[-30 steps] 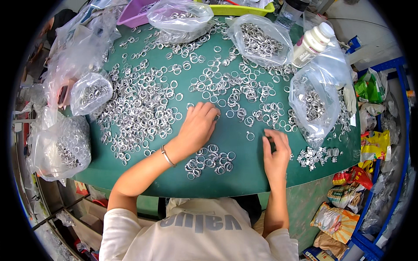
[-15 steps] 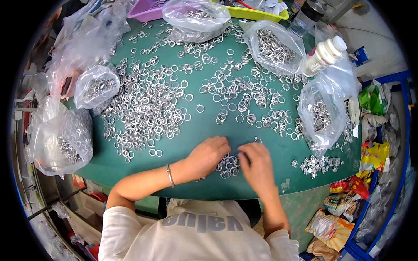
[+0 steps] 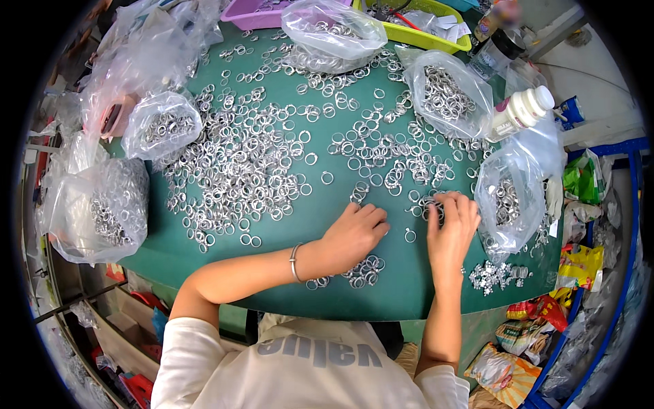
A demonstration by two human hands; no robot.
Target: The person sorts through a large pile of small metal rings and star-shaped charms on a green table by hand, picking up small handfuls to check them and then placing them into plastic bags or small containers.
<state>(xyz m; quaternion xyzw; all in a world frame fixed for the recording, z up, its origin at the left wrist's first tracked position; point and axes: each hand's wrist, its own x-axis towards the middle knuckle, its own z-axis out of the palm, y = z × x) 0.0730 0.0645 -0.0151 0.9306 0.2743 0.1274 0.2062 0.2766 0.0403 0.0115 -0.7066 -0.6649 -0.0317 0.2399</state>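
My left hand is curled over the green table, just above a small heap of silver metal rings close to the front edge. Its fingers are bent together, and whatever lies in them is hidden. To the right, my right hand reaches into a cluster of rings, with thumb and bent fingers around some metal rings. One single ring lies between the two hands. A wide spread of rings covers the left half of the table, and looser rings lie beyond my hands.
Clear plastic bags of rings stand at the left, far side and right. A white bottle leans at the right. Small pale pieces lie near the right edge. Purple and yellow-green trays stand at the back.
My right hand has moved right and away from me, from beside the small heap to the ring cluster. My left hand has shifted slightly right, uncovering more of the heap.
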